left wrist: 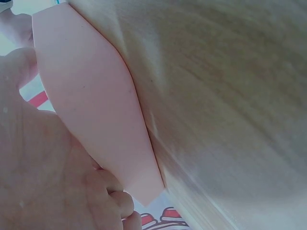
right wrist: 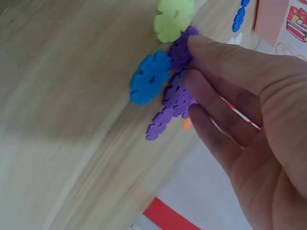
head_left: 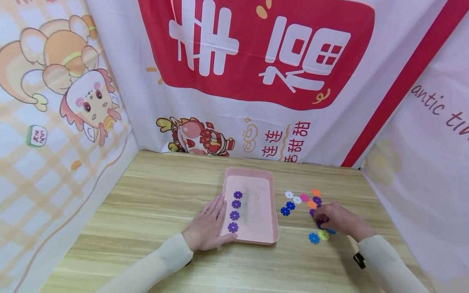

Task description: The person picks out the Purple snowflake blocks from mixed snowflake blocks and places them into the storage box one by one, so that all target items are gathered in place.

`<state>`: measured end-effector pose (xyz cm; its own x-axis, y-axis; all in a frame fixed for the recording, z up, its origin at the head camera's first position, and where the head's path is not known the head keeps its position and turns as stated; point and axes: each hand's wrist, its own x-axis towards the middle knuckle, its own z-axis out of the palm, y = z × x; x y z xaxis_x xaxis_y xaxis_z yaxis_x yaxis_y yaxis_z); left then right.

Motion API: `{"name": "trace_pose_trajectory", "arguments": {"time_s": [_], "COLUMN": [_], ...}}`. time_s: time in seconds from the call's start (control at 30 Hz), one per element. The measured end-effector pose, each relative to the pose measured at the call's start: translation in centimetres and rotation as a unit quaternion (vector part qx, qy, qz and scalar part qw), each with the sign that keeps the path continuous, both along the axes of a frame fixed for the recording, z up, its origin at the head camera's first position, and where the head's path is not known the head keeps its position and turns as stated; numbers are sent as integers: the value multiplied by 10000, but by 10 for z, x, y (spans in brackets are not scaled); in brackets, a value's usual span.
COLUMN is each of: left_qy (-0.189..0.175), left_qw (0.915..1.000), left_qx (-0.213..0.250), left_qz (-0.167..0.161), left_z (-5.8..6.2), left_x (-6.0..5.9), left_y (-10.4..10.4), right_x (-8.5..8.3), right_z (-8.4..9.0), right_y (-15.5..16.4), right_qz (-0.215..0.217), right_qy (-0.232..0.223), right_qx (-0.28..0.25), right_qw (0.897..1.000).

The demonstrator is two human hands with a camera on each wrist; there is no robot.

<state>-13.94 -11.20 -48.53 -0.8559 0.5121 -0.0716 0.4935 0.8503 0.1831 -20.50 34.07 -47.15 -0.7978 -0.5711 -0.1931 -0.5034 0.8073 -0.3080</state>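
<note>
My left hand (head_left: 205, 226) rests along the left side of a pink tray (head_left: 259, 211), fingers stretched up its rim and thumb at the near left corner. Inside, several purple snowflake discs (head_left: 235, 215) lie in a column near the left wall. In the left wrist view the tray's outer wall (left wrist: 91, 91) fills the middle, beside the palm. Right of the tray, my right hand (head_left: 340, 219) pinches a purple snowflake disc (right wrist: 181, 50) between thumb and fingers. More purple discs (right wrist: 176, 96), a light blue disc (right wrist: 150, 78) and a yellow-green disc (right wrist: 173, 19) lie around those fingertips.
Dark blue discs (head_left: 288, 208), white discs (head_left: 293, 197), a pink disc (head_left: 304, 197) and orange discs (head_left: 316, 193) lie on the wooden table (head_left: 154, 203) between tray and right hand. Printed cloth walls (head_left: 234, 134) enclose the table's back and sides.
</note>
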Motion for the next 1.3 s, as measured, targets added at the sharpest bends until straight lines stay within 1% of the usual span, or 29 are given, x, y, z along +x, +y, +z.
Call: {"name": "trace_pose_trajectory", "arguments": {"time_s": [0.07,0.2,0.3,0.47,0.63,0.73,0.83,0.93,0.97,1.03,1.17,1.23,1.3], "left_qy": [-10,-2,7,66,145,112,74,64,61,46,-13,-32,-29], "left_qw": [10000,10000,9999,9998,9998,9999,9999,9998,9998,9999,10000,10000,10000], "left_qx": [23,93,148,172,131,107,143,185,164,138,37,44,33], "left_qz": [-16,-24,-17,10,-30,-48,-53,-50,-52,-32,-2,13,11], "left_z": [0,-1,-4,-10,-8,-5,-3,-3,-4,-4,-4,-3,-3], "left_x": [0,-1,-1,0,0,0,-1,-2,-2,-2,-2,-1,-2], "left_y": [0,0,0,-2,-1,-1,-1,-2,-2,-3,-3,-2,-2], "right_x": [0,-2,-5,-12,-18,-22,-25,-28,-29,-33,-42,-48,-53], "right_z": [-3,-4,-5,-10,-12,-9,-3,7,10,18,34,42,51], "right_y": [1,3,5,9,15,18,18,14,12,4,-14,-24,-36], "right_qz": [-18,-263,-415,-434,-576,-481,-336,-178,-200,-190,-151,-40,-62], "right_qy": [36,-58,-180,-472,-790,-888,-933,-962,-1003,-1051,-1001,-915,-926], "right_qx": [-58,-80,-52,-56,-88,-108,-90,-47,-20,26,198,248,314], "right_qw": [10000,9996,9990,9979,9952,9948,9950,9952,9947,9943,9947,9955,9952]}}
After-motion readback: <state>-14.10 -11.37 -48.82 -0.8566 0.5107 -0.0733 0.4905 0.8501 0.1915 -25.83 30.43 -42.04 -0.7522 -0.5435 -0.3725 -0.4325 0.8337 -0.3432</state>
